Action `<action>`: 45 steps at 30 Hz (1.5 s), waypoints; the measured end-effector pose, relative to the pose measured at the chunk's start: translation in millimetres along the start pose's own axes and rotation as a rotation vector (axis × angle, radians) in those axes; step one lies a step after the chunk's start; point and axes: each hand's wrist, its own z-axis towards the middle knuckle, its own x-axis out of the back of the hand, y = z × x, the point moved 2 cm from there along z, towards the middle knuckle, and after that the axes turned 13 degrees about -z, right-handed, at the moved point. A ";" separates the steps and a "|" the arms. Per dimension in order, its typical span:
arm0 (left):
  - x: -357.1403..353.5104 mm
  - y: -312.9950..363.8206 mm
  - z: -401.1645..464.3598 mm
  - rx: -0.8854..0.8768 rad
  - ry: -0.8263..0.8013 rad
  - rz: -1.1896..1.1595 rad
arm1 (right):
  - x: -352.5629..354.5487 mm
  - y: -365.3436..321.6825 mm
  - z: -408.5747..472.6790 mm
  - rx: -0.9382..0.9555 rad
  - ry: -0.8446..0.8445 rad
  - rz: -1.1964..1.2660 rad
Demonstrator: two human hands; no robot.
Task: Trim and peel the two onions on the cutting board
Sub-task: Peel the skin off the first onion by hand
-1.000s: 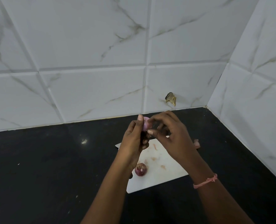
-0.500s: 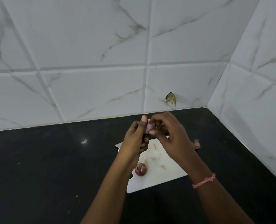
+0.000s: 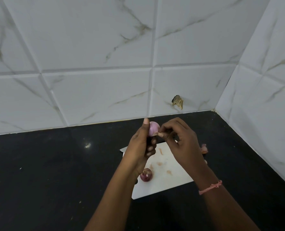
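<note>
Pale purple and nearly bare, one onion (image 3: 153, 129) sat gripped in the left hand (image 3: 142, 147) above the cutting board (image 3: 163, 185) while the right hand (image 3: 181, 144) pinched a last shred of skin. The second onion (image 3: 146, 176) lay unpeeled on the board. Peel scraps (image 3: 204, 148) littered the black bench (image 3: 55, 164) nearby.

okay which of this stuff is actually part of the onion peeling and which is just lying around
Job: held onion, gripped by left hand; right hand pinching its skin; second onion; cutting board.

Lying about: peel scrap on the counter; brown bit on the wall tile.
</note>
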 end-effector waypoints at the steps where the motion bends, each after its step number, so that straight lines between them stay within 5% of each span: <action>1: 0.3 0.1 -0.2 0.016 0.007 -0.013 | 0.9 3.4 -0.1 -0.026 0.007 0.001; 8: -0.6 -0.9 2.5 0.069 -0.031 -0.096 | 4.5 22.8 -2.2 -0.183 0.106 -0.093; 13: -1.4 -2.2 2.3 0.057 -0.061 -0.079 | 8.6 5.1 -2.2 -0.162 0.152 -0.006; 20: -1.9 -2.6 -2.1 0.017 -0.037 0.041 | -4.1 -6.6 -0.5 -0.012 -0.084 -0.037; 37: -4.3 -2.3 -2.3 0.048 0.023 0.019 | -8.4 -5.1 -6.1 0.017 0.023 -0.007; 45: -4.1 -1.7 -1.0 0.024 0.030 -0.020 | -8.4 -1.5 -6.2 -0.246 -0.076 0.087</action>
